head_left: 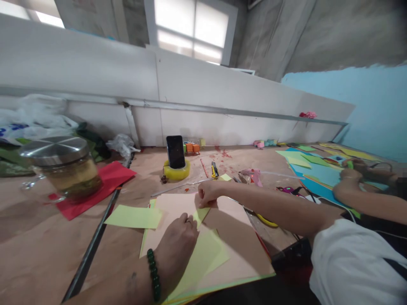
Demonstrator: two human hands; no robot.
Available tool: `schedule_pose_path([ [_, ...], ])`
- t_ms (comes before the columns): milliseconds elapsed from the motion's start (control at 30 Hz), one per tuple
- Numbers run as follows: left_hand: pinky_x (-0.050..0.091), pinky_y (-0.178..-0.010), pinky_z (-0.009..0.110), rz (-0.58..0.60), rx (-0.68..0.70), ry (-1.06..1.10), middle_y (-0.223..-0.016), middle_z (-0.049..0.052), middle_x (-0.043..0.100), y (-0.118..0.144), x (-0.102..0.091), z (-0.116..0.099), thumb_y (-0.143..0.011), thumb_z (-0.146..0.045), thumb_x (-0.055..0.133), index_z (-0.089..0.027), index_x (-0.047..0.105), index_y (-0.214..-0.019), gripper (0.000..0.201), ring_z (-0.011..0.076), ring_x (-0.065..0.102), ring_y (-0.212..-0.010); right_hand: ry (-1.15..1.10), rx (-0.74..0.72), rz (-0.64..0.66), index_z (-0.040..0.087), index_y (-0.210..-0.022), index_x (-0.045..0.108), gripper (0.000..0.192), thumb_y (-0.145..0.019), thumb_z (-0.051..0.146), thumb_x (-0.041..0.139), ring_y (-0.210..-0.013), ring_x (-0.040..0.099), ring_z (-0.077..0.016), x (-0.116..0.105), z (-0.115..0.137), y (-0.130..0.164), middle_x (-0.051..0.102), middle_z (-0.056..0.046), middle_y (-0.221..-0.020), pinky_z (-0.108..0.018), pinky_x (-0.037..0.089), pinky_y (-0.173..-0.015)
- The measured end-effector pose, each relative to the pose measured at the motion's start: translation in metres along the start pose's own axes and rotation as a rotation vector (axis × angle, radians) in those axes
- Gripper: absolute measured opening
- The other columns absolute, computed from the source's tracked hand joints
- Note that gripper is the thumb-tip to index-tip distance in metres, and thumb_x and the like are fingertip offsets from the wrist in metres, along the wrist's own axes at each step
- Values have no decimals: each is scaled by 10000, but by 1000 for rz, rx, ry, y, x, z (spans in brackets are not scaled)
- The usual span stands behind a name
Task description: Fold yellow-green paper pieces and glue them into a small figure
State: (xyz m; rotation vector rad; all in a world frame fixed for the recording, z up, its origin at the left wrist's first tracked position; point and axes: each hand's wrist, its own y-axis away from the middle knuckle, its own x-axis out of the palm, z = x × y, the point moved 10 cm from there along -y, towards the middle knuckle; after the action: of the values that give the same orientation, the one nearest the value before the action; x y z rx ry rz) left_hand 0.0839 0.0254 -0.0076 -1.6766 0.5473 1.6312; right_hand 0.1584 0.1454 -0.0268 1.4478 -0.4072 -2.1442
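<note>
1. Yellow-green paper (203, 254) lies flat on a pink sheet (235, 245), directly under and between both hands. Its long axis runs diagonally, from the near edge by the left wrist up and away toward the right hand.

2. Head view, left hand (178, 241): it lies palm-down with fingers spread loosely on the near part of the paper, pressing it flat, not clenched and not gripping. A ring shows on one finger and a green bead bracelet (154, 275) sits at the wrist.

3. Head view, right hand (206, 195): it reaches in from the right, fingers curled, pinching or pressing the far corner of the same paper where a fold tip (202, 214) rises. That hand is nearer the far tip; the left one covers the near body.

4. Around the hands: a second yellow-green sheet (135, 217) lies just left of the left hand. Beyond the right hand a phone (175, 151) stands upright in a yellow tape roll (177, 170). Far left, a lidded glass jar (65, 167) stands beside red paper (95, 190).

5. Far right, another person's arm (365, 199) rests on blue paper (321, 176), well apart.
</note>
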Motion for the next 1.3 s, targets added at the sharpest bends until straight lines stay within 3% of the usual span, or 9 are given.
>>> schedule_pose_path([
  [133, 449, -761, 359, 98, 70, -103, -892, 134, 674, -2, 12, -6, -864, -21, 478, -110, 646, -804, 199, 232, 574, -808, -97, 36, 33, 174, -639, 524, 209, -690, 201, 725, -428, 607, -124, -1, -15, -2, 544, 73, -412, -212, 517, -469],
  [400, 442, -734, 351, 26, 72, -50, -831, 108, 653, -1, 6, -5, -852, -8, 479, -127, 634, -766, 214, 221, 556, -775, -68, 35, -71, 160, -626, 585, 173, -730, 230, 705, -437, 602, -99, -13, -26, 1, 589, 49, -441, -173, 480, -463],
  [533, 451, -748, 355, -17, 53, -7, -814, 105, 641, -1, 2, -3, -876, -40, 448, -122, 630, -805, 213, 214, 544, -767, 63, 3, -202, 157, -576, 614, 178, -613, 210, 780, -590, 633, -147, -27, -8, 10, 615, 2, -490, -184, 423, -499],
  [633, 466, -746, 351, -29, 55, 33, -818, 109, 646, -1, -4, -3, -862, -22, 422, -121, 641, -853, 241, 220, 547, -782, 120, -73, -245, 172, -615, 639, 145, -587, 187, 781, -735, 637, -185, -21, 17, 18, 664, -21, -609, -204, 402, -547],
  [733, 482, -741, 361, -8, 29, 9, -879, 135, 667, -1, -8, -1, -814, 34, 392, -95, 648, -970, 326, 238, 560, -812, 122, -130, -158, 182, -579, 629, 199, -576, 269, 808, -697, 624, -177, 0, 35, 19, 638, 4, -580, -212, 398, -542],
  [800, 488, -719, 372, 20, 19, -1, -885, 149, 675, -1, -9, -1, -795, 48, 389, -89, 659, -946, 338, 253, 563, -815, 91, -131, -77, 181, -555, 618, 236, -559, 296, 825, -613, 610, -149, 10, 37, 16, 596, 33, -511, -196, 403, -516],
  [1000, 471, -731, 347, -66, 4, 86, -783, 107, 639, 1, -19, 0, -874, -36, 409, -137, 644, -776, 274, 228, 541, -790, -65, -43, 55, 158, -561, 583, 222, -696, 237, 741, -423, 589, -110, 7, 10, 3, 578, 49, -434, -193, 476, -476],
  [1167, 467, -734, 347, -46, -15, 91, -801, 107, 636, 2, -21, 1, -893, -73, 432, -139, 644, -776, 251, 228, 537, -807, -91, -8, -19, 149, -570, 566, 233, -730, 221, 719, -402, 568, -89, -9, -21, -2, 567, 53, -423, -179, 479, -473],
  [1300, 473, -745, 369, 44, -51, 81, -841, 114, 641, 0, -21, 1, -904, -95, 438, -138, 663, -824, 242, 250, 542, -850, -41, -57, -104, 138, -662, 626, 123, -738, 195, 705, -459, 567, -72, -19, -16, 4, 574, 57, -467, -140, 428, -472],
])
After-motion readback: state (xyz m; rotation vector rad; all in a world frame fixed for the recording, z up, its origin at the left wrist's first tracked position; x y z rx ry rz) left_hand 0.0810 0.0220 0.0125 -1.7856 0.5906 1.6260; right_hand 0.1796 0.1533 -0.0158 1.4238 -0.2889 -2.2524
